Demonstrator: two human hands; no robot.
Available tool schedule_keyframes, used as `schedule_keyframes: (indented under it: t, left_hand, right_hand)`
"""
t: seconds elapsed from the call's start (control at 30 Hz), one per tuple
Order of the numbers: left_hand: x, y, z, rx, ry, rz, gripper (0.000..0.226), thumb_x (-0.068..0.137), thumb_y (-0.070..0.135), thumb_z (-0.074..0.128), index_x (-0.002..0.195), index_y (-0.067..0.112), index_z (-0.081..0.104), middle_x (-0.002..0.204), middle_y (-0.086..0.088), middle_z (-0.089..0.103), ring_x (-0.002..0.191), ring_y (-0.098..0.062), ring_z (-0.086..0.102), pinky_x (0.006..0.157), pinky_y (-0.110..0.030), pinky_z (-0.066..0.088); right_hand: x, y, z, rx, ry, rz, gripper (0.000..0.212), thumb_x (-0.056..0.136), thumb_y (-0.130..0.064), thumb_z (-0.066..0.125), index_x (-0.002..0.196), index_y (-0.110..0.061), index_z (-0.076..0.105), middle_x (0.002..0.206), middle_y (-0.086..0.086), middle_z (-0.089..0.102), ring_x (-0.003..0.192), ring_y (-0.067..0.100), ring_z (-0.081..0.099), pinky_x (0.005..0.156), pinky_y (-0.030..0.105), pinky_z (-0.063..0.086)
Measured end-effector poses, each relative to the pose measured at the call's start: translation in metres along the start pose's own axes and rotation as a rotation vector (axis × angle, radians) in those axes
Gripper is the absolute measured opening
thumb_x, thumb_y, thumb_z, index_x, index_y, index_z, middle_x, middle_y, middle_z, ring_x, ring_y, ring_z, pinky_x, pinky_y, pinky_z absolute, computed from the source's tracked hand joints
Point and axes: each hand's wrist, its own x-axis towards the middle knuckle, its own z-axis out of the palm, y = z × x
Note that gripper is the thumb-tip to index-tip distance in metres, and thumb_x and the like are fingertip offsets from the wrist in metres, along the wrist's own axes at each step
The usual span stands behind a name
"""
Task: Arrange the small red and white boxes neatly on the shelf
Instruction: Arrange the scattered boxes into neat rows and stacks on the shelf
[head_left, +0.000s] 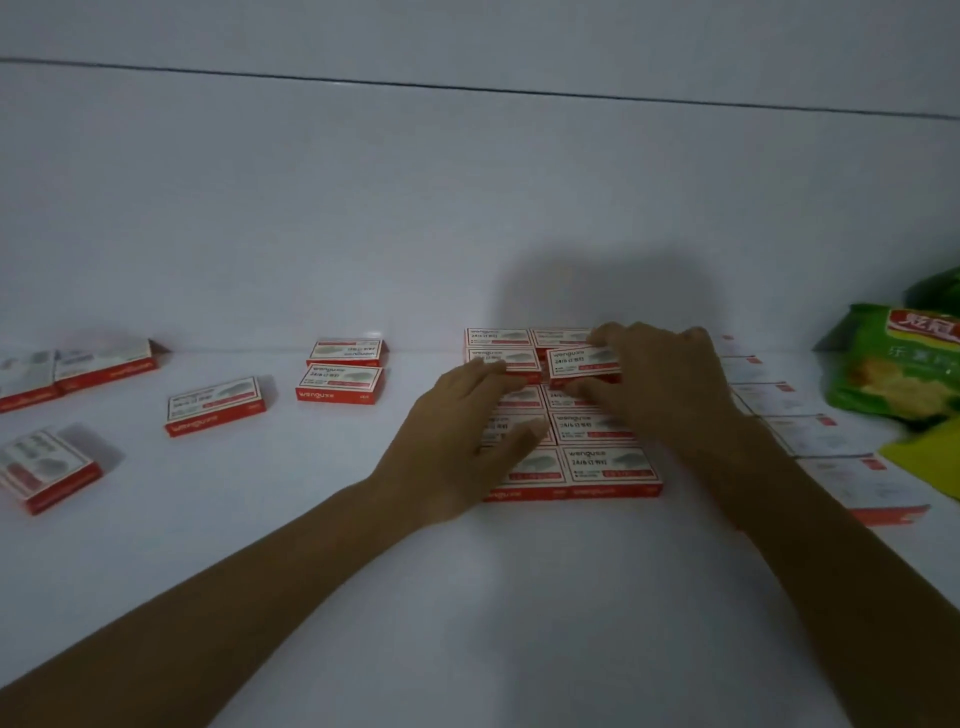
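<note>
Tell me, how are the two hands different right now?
The left hand lies flat, straight-fingered, on the packed block of boxes; the right hand pinches one staple box. The left hand carries nothing; the right hand's box sits tilted over the block. Both hands are at that same block.

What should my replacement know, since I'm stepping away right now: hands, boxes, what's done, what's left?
Left hand: fingers straight, resting on the left column of the grid.
Right hand: pinches one box, slightly askew over the grid's far right part.
Done: two-column grid mid shelf; a further row right of it, by the green packet.
Left: seat the held box; gather the loose boxes scattered to the left.
</note>
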Motion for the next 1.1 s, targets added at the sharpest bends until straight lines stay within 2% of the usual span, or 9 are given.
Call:
schedule_keyframes:
  t: [0.07, 0.17, 0.3, 0.4, 0.5, 0.67, 0.93, 1.1]
  left_hand:
    - [0.001, -0.001, 0.001, -0.010, -0.017, -0.018, 0.050, 0.090, 0.052, 0.045, 0.133, 0.025, 0.045, 0.144, 0.011, 0.037, 0.133, -0.004, 0.024, 0.102, -0.010, 0.016]
    - [0.000, -0.003, 0.003, -0.004, -0.046, -0.047, 0.052, 0.090, 0.053, 0.043, 0.135, 0.028, 0.043, 0.149, 0.013, 0.031, 0.138, -0.005, 0.018, 0.111, -0.026, 0.020]
    - [-0.002, -0.003, 0.004, -0.006, 0.004, -0.059, 0.056, 0.086, 0.060, 0.041, 0.132, 0.029, 0.045, 0.149, 0.011, 0.029, 0.139, -0.006, 0.017, 0.113, -0.031, 0.021]
    - [-0.002, 0.000, 0.003, -0.001, 0.021, -0.112, 0.056, 0.087, 0.061, 0.041, 0.133, 0.030, 0.043, 0.150, 0.012, 0.028, 0.138, -0.007, 0.020, 0.110, -0.029, 0.022]
    - [-0.001, 0.002, 0.003, -0.003, -0.018, -0.121, 0.054, 0.088, 0.053, 0.041, 0.136, 0.029, 0.040, 0.149, 0.013, 0.027, 0.136, -0.005, 0.021, 0.105, -0.022, 0.023]
    - [-0.001, 0.000, 0.004, 0.040, -0.022, -0.109, 0.052, 0.089, 0.052, 0.042, 0.136, 0.029, 0.039, 0.150, 0.012, 0.027, 0.137, -0.006, 0.019, 0.106, -0.030, 0.029]
    - [0.000, -0.003, 0.008, 0.038, -0.021, -0.069, 0.050, 0.091, 0.050, 0.043, 0.135, 0.027, 0.042, 0.149, 0.009, 0.028, 0.138, -0.007, 0.018, 0.108, -0.028, 0.026]
    - [0.003, -0.007, 0.009, 0.055, -0.014, -0.065, 0.053, 0.091, 0.051, 0.043, 0.137, 0.023, 0.041, 0.150, 0.004, 0.030, 0.138, -0.011, 0.020, 0.111, -0.034, 0.026]
  right_hand:
    - [0.001, -0.002, 0.005, 0.052, -0.020, -0.008, 0.061, 0.081, -0.063, 0.050, 0.129, -0.025, 0.045, 0.121, 0.002, 0.058, 0.107, 0.021, 0.056, 0.100, 0.040, 0.031]
    - [-0.001, -0.005, 0.009, 0.217, -0.009, -0.016, 0.057, 0.083, -0.051, 0.057, 0.129, -0.021, 0.044, 0.124, 0.006, 0.054, 0.108, 0.022, 0.053, 0.095, 0.036, 0.038]
    - [-0.002, -0.007, 0.015, 0.297, -0.001, 0.017, 0.059, 0.083, -0.047, 0.061, 0.132, -0.021, 0.038, 0.124, 0.005, 0.052, 0.107, 0.022, 0.053, 0.086, 0.031, 0.041]
    - [-0.001, -0.008, 0.019, 0.319, 0.006, 0.046, 0.061, 0.083, -0.046, 0.061, 0.133, -0.021, 0.035, 0.122, 0.005, 0.054, 0.106, 0.022, 0.055, 0.085, 0.033, 0.043]
    - [0.000, -0.009, 0.021, 0.315, 0.024, 0.053, 0.061, 0.083, -0.046, 0.060, 0.132, -0.020, 0.035, 0.120, 0.005, 0.056, 0.103, 0.022, 0.056, 0.085, 0.033, 0.045]
    - [-0.001, -0.013, 0.025, 0.305, 0.039, 0.060, 0.055, 0.086, -0.043, 0.059, 0.130, -0.019, 0.038, 0.120, 0.006, 0.055, 0.106, 0.022, 0.055, 0.086, 0.033, 0.044]
    - [-0.005, -0.013, 0.028, 0.349, 0.058, 0.075, 0.046, 0.088, -0.041, 0.056, 0.126, -0.018, 0.042, 0.119, 0.006, 0.056, 0.105, 0.021, 0.055, 0.087, 0.035, 0.045]
    - [-0.005, -0.018, 0.032, 0.315, 0.056, 0.063, 0.043, 0.090, -0.038, 0.053, 0.126, -0.018, 0.041, 0.119, 0.007, 0.056, 0.104, 0.022, 0.055, 0.086, 0.035, 0.045]
